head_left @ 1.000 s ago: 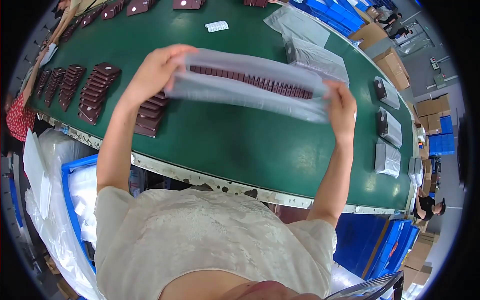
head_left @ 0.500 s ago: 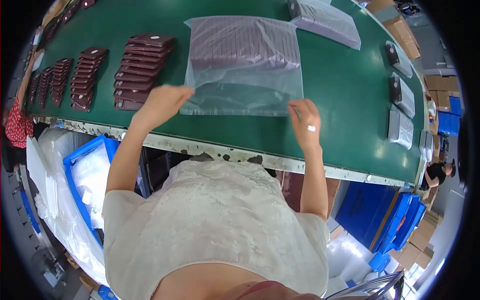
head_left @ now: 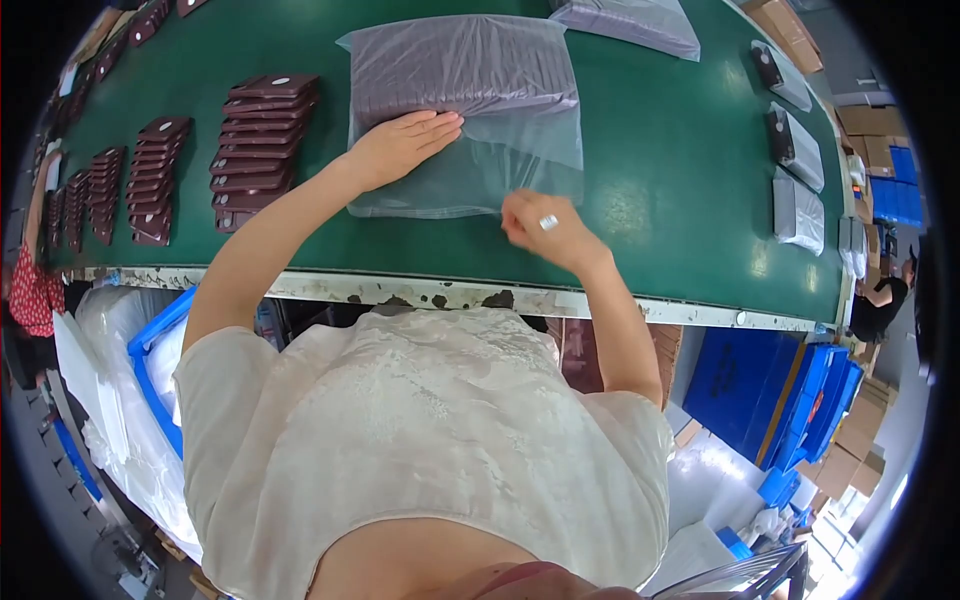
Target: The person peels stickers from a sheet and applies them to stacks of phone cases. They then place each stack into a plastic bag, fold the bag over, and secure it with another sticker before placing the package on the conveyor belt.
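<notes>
On a green worktable (head_left: 680, 180) with a chipped white edge (head_left: 620, 305): a clear bag (head_left: 490, 155) around a row of maroon cases (head_left: 450, 75). Touched by a flat, outstretched left hand (head_left: 408, 146); pinched at its near edge by a curled right hand (head_left: 548, 226). To its left, maroon stacks (head_left: 262, 140); to its right, wrapped packs (head_left: 800, 150). Below, blue panels (head_left: 735, 385); far right, cardboard boxes (head_left: 872, 155), a person in black (head_left: 880, 310).

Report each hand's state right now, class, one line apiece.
Left hand: open, pressed flat on the bag.
Right hand: closed, apparently pinching the bag's near edge.
</notes>
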Available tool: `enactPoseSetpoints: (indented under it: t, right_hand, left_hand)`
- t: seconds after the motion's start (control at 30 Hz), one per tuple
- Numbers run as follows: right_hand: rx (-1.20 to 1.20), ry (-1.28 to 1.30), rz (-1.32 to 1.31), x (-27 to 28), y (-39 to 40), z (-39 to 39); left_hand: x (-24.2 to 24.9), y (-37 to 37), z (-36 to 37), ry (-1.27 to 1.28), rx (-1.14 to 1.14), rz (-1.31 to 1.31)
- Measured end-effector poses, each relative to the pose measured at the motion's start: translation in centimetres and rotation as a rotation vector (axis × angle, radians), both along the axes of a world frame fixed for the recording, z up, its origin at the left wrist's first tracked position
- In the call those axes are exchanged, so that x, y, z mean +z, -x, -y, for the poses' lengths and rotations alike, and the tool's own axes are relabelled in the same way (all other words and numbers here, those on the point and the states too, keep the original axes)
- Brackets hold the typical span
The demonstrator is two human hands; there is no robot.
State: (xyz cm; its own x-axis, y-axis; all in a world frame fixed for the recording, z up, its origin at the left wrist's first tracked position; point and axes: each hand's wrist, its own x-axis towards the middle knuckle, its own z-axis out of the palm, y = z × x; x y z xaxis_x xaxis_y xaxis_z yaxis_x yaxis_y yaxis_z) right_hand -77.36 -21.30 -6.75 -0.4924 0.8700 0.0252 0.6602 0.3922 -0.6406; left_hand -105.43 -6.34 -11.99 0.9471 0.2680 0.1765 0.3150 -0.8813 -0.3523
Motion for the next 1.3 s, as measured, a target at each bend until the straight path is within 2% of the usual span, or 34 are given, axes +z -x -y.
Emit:
enactPoseSetpoints:
  t: [0.03, 0.1, 0.13, 0.17, 0.2, 0.27, 0.33, 0.37, 0.53, 0.6, 0.63, 0.67, 0.7, 0.77, 0.8, 0.87, 1.0, 1.03, 1.1, 1.13, 1.17, 1.23, 1.27, 1.3]
  right_hand:
    - [0.052, 0.033, -0.121, 1.5, 0.0, 0.7]
    - [-0.052, 0.209, -0.430, 6.3, -1.8, 4.6]
    - [-0.120, 0.166, -0.591, 7.3, -4.4, 7.5]
    - [-0.257, 0.006, -0.917, 7.2, -6.2, 11.2]
    - [-0.411, 0.022, -1.098, 5.8, -9.7, 16.4]
    - [-0.598, 0.040, -1.442, 3.3, -12.7, 22.1]
    - [-1.252, 0.394, -0.791, -0.2, -14.7, 26.0]
    - [-1.258, 0.385, -0.783, -0.9, -15.6, 27.1]
    - [-1.478, 0.421, 0.107, -1.0, -16.1, 25.8]
    - [-1.286, -0.203, 0.218, 0.2, -13.2, 18.6]
    - [-1.138, -0.236, 0.132, 1.5, -11.2, 14.6]
    - [-0.887, -0.324, 0.290, 2.2, -9.9, 11.2]
    - [-0.715, -0.345, 0.206, 2.6, -8.1, 7.9]
    - [-0.365, -0.465, 0.251, 1.8, -6.9, 3.2]
    - [-0.353, -0.476, 0.254, 1.6, -6.7, 1.2]
    - [-0.055, -0.566, 0.291, 1.4, -6.2, -2.0]
    - [0.018, -0.486, 0.085, -0.5, -8.4, -5.3]
    - [0.024, -0.494, 0.087, -1.2, -8.9, -5.5]
    - [-0.224, -0.321, -0.162, -2.4, -9.6, -5.6]
    - [-0.344, -0.230, -0.286, -3.0, -10.0, -5.9]
    - [-0.337, -0.235, -0.286, -2.8, -9.8, -6.5]
    - [-0.474, -0.136, -0.610, -2.7, -8.9, -7.8]
    - [-0.542, -0.081, -0.772, -2.6, -8.5, -8.3]
    - [-0.541, -0.083, -0.773, -2.7, -8.1, -9.1]
  left_hand:
    - [0.3, 0.1, -0.2, 0.042, -0.005, -0.010]
    - [0.7, 0.0, 0.0, 0.092, -0.013, -0.022]
    - [1.1, 0.1, 0.3, 0.174, 0.015, -0.027]
    - [1.5, 0.0, 0.5, 0.257, 0.040, -0.034]
    - [1.7, -0.1, 0.7, 0.339, 0.063, -0.041]
    - [1.8, 0.1, 0.6, 0.364, 0.061, -0.026]
    - [1.8, 0.3, 0.4, 0.408, 0.075, 0.002]
    - [1.7, 0.3, 0.5, 0.408, 0.068, 0.011]
    - [3.5, 2.0, 1.1, 0.581, 0.147, 0.074]
    - [5.6, 3.4, 1.4, 0.662, 0.204, 0.055]
    - [6.4, 4.3, 1.6, 0.654, 0.197, 0.052]
    - [7.1, 5.5, 1.9, 0.596, 0.159, -0.014]
    - [7.6, 6.3, 2.1, 0.538, 0.123, -0.077]
    - [8.0, 6.9, 3.0, 0.494, 0.090, -0.103]
    - [8.1, 7.2, 3.3, 0.459, 0.060, -0.133]
    - [8.2, 7.7, 3.5, 0.420, 0.044, -0.159]
    - [7.7, 8.4, 2.8, 0.501, 0.053, -0.036]
    - [8.1, 8.8, 2.8, 0.666, 0.129, 0.049]
    - [8.8, 9.3, 2.6, 0.998, 0.278, 0.229]
    - [8.8, 9.3, 2.4, 0.992, 0.281, 0.235]
    - [8.8, 9.3, 2.3, 1.111, 0.347, 0.369]
    - [8.9, 9.4, 1.9, 1.343, 0.474, 0.640]
    - [8.5, 9.3, 1.5, 1.341, 0.476, 0.641]
    - [7.4, 9.2, 0.7, 1.361, 0.449, 0.847]
